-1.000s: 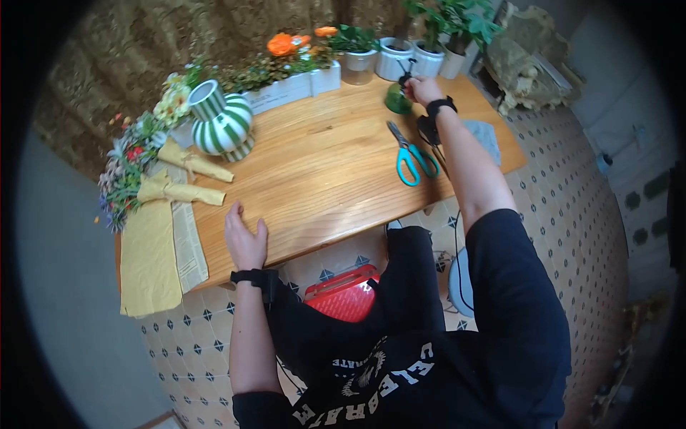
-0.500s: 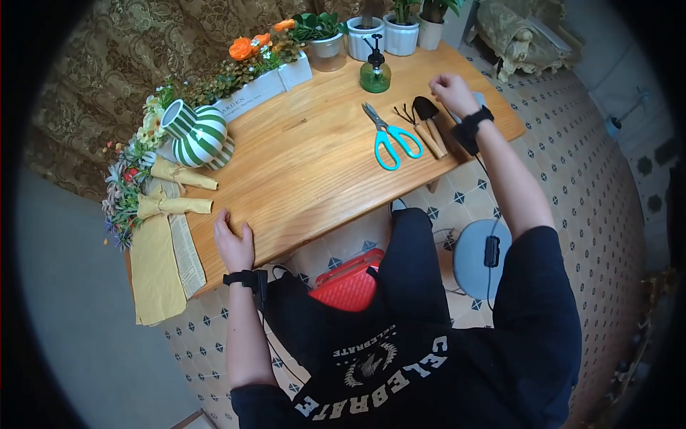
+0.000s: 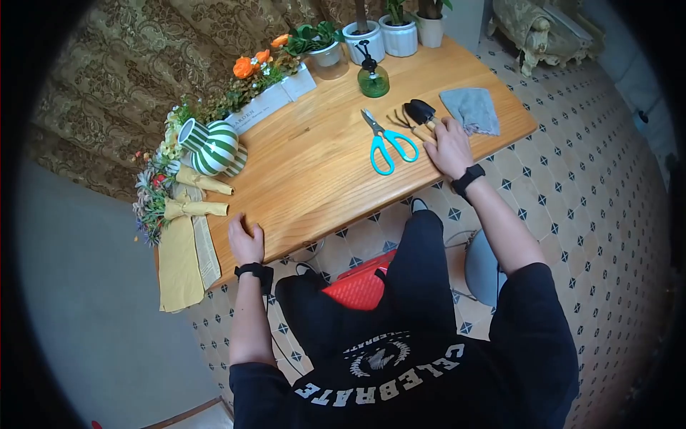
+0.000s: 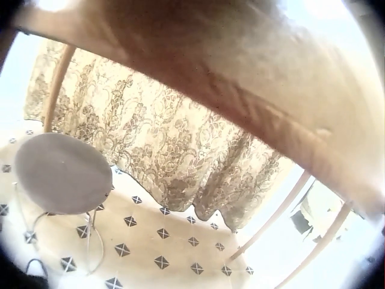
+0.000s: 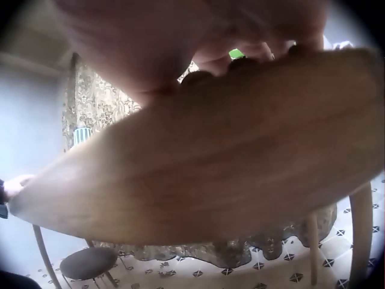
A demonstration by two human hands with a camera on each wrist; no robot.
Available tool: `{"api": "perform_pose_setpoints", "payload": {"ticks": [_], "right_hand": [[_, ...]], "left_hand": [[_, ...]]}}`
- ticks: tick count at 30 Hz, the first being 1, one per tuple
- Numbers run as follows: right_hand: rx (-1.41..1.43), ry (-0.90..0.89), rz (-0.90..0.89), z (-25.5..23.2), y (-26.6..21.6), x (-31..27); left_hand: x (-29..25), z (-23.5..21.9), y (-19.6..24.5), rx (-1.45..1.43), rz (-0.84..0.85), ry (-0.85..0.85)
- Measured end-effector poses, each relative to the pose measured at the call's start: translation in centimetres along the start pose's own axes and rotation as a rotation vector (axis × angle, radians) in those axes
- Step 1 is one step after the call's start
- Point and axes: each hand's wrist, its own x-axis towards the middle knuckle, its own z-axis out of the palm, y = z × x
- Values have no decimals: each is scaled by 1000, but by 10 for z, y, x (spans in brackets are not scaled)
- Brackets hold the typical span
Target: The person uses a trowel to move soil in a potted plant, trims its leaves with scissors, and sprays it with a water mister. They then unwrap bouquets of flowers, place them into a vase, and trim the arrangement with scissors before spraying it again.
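Observation:
My right hand (image 3: 451, 149) lies over the wooden handles of a small black trowel (image 3: 419, 111) and a small hand rake (image 3: 406, 125), fingers extended and hiding most of the handles. In the right wrist view, the handles' round ends show beneath the fingers, above the table edge. Teal-handled scissors (image 3: 388, 143) lie just left of these tools. A folded grey cloth (image 3: 471, 110) is to the right of the hand. Behind the tools stands a green glass spray bottle (image 3: 374, 82) with a black pump. My left hand (image 3: 246, 242) rests relaxed on the table's front edge, holding nothing.
A green-striped vase (image 3: 216, 149), paper-wrapped flower bundles (image 3: 204, 209) and yellow paper (image 3: 180, 268) occupy the table's left end. A white planter box (image 3: 268, 104) and potted plants (image 3: 399, 37) line the back. Below are a red case (image 3: 361, 289) and a grey stool (image 3: 484, 268).
My right hand let go of the spray bottle, moved right and toward me past the grey cloth, then came over the tool handles. The left hand stays at the table edge.

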Motion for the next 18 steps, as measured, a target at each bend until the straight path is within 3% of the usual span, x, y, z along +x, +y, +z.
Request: {"api": "perform_pose_setpoints", "payload": {"ticks": [3, 12, 18], "right_hand": [[9, 9, 63, 1, -1, 1], [-14, 147, 26, 10, 0, -3], [-32, 255, -133, -4, -13, 0]], "left_hand": [[0, 1, 2, 21, -4, 8], [-1, -1, 6, 43, -18, -2], [-3, -1, 3, 37, -4, 39]]}}
